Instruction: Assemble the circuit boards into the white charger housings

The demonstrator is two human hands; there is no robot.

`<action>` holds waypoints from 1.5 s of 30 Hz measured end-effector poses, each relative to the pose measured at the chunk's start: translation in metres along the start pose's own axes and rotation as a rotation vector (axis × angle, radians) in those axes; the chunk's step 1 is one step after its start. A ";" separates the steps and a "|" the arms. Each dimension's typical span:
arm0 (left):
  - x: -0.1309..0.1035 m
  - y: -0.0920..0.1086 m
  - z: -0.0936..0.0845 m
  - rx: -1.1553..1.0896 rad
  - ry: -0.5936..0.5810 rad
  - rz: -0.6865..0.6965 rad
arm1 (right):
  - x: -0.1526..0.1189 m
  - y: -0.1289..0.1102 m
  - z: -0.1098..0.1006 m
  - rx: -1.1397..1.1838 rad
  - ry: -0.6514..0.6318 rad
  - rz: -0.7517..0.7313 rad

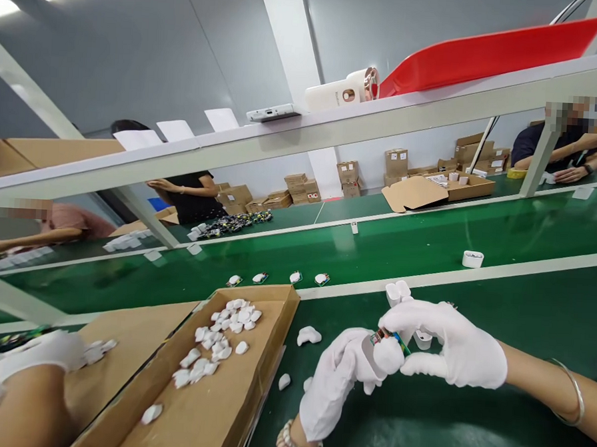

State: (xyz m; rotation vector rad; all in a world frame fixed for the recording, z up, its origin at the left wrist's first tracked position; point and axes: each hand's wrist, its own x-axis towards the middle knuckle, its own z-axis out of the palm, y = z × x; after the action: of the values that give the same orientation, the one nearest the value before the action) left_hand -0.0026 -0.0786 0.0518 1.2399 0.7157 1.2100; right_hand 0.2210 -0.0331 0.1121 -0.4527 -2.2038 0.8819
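My left hand (333,379), in a white glove, is closed around a white plastic housing (366,360), mostly hidden by the fingers. My right hand (447,345), also gloved, pinches a small green circuit board (403,342) between thumb and fingers. A soft white lump (388,356) sits against the board, right at the housing's mouth. Whether the board is partly inside the housing, I cannot tell. Behind my right fingers stand white housings (397,293), and another white piece (423,339) shows beneath that hand. Loose white lumps (309,335) lie left of my hands.
A cardboard tray (266,355) of white lumps stands to the left, beside a co-worker's gloved hand (41,357). On the green belt (402,245) are several boards with lumps (321,279) and a white housing (473,259). A shelf rail (333,128) crosses above; other people work beyond.
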 end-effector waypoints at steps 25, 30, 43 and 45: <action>-0.001 -0.001 0.001 -0.129 -0.047 0.013 | -0.006 -0.016 0.006 -0.009 0.021 0.053; -0.002 -0.005 -0.003 -0.085 -0.022 0.020 | 0.004 -0.029 0.007 0.037 -0.053 0.035; -0.007 -0.003 -0.008 0.121 0.027 0.003 | 0.000 -0.033 0.006 -0.181 -0.315 -0.013; -0.007 -0.003 -0.009 0.140 0.025 0.001 | 0.000 -0.034 0.007 -0.205 -0.315 -0.034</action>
State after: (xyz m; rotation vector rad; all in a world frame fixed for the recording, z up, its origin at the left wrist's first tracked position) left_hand -0.0115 -0.0818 0.0457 1.3422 0.8298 1.1943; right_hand 0.2144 -0.0602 0.1321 -0.3910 -2.5985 0.7528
